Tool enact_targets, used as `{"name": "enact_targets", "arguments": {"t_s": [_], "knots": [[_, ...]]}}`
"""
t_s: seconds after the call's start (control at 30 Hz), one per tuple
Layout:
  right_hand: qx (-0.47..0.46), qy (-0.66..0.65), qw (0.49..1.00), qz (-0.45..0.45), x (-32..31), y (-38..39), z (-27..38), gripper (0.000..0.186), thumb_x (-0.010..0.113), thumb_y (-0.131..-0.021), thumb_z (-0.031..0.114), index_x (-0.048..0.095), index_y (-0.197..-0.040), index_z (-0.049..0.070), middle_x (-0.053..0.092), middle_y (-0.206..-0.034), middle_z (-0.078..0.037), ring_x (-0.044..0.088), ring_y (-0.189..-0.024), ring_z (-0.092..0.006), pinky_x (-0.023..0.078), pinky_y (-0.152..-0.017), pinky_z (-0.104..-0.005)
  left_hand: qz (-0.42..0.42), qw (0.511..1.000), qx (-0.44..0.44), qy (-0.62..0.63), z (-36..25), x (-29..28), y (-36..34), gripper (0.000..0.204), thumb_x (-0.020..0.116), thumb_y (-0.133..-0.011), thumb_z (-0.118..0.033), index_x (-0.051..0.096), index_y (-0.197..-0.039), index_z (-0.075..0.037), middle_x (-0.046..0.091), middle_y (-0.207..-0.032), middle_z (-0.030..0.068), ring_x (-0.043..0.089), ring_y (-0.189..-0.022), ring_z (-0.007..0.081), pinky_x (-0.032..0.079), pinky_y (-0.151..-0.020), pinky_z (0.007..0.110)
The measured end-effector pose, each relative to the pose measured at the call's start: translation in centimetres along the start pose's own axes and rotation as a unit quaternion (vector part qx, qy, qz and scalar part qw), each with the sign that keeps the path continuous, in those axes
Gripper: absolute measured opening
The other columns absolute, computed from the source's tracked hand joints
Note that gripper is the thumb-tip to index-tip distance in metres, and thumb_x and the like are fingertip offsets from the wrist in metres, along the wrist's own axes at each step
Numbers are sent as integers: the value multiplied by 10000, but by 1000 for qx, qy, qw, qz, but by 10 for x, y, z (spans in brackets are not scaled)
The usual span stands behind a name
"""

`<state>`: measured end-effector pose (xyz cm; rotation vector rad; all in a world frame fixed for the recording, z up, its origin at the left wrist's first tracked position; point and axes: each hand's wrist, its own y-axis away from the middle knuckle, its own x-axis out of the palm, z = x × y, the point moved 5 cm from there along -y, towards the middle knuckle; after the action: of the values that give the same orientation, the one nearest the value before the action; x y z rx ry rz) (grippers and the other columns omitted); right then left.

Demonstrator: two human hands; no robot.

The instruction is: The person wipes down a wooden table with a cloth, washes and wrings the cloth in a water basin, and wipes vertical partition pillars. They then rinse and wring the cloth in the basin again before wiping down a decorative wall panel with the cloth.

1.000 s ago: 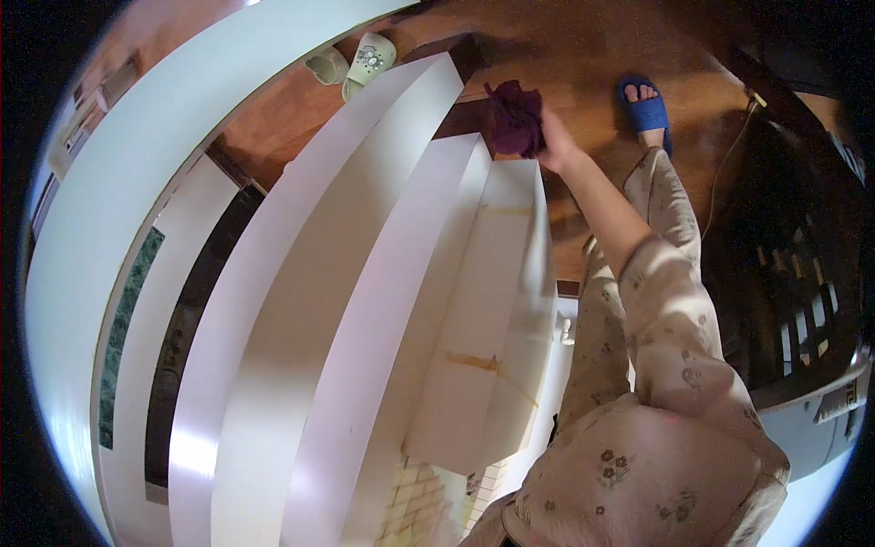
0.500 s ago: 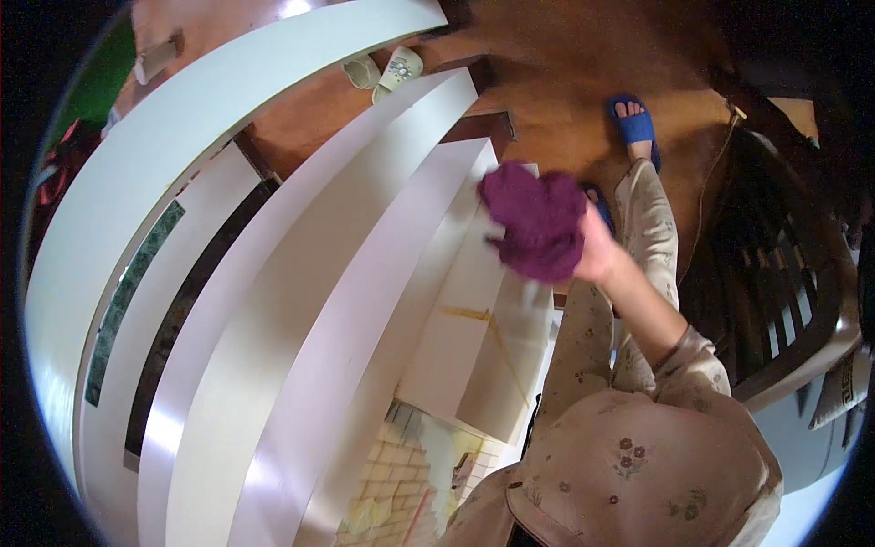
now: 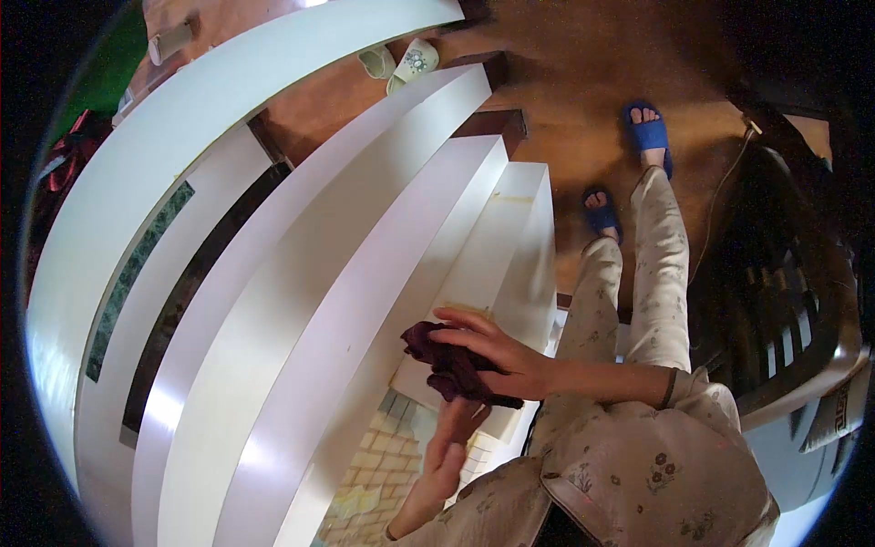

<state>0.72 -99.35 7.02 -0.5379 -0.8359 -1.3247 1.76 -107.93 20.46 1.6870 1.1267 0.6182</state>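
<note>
A crumpled maroon cloth (image 3: pixel 442 369) is held low over white stepped boards (image 3: pixel 355 283) with pale yellowish marks. My right hand (image 3: pixel 501 360) is closed on the cloth from the right, its fingertips curving over the top. My left hand (image 3: pixel 447 456) comes up from below, fingers at the cloth's lower end; they are partly hidden behind it. Beneath my left hand a tiled surface (image 3: pixel 374 460) shows between the boards and my clothing.
A dark wooden chair (image 3: pixel 802 319) stands at my right, near a thin cord (image 3: pixel 725 182). My feet in blue slippers (image 3: pixel 649 137) are on the brown floor (image 3: pixel 547 73). Pale clogs (image 3: pixel 417 62) lie beyond the boards, and a long curved white edge (image 3: pixel 128 164) spans the left.
My right hand has brought the maroon cloth down and toward me over the boards. My left hand has come into view and meets the cloth from below.
</note>
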Motion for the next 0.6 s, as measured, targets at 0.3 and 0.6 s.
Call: {"name": "enact_targets", "arguments": {"t_s": [0.3, 0.6], "knots": [[-255, 118, 941, -189, -12, -90, 32, 584, 678, -687, 106, 498, -1240, 161, 357, -1356, -169, 411, -1183, -357, 349, -981, -440, -310, 557, 372, -675, -90, -44, 82, 530, 487, -859, -352, 368, -1261, -27, 502, -1188, 201, 491, -1083, 393, 362, -923, 531], [-104, 71, 950, -285, -56, -183, -64, 377, 649, -709, 108, 572, -1077, 121, 483, -1234, -119, 467, -1089, -338, 379, -919, -454, -429, 333, 187, -819, -90, -72, 67, 357, 576, -846, -304, 565, -1125, -81, 544, -1197, 172, 452, -1181, 357, 92, -1066, 562]]}}
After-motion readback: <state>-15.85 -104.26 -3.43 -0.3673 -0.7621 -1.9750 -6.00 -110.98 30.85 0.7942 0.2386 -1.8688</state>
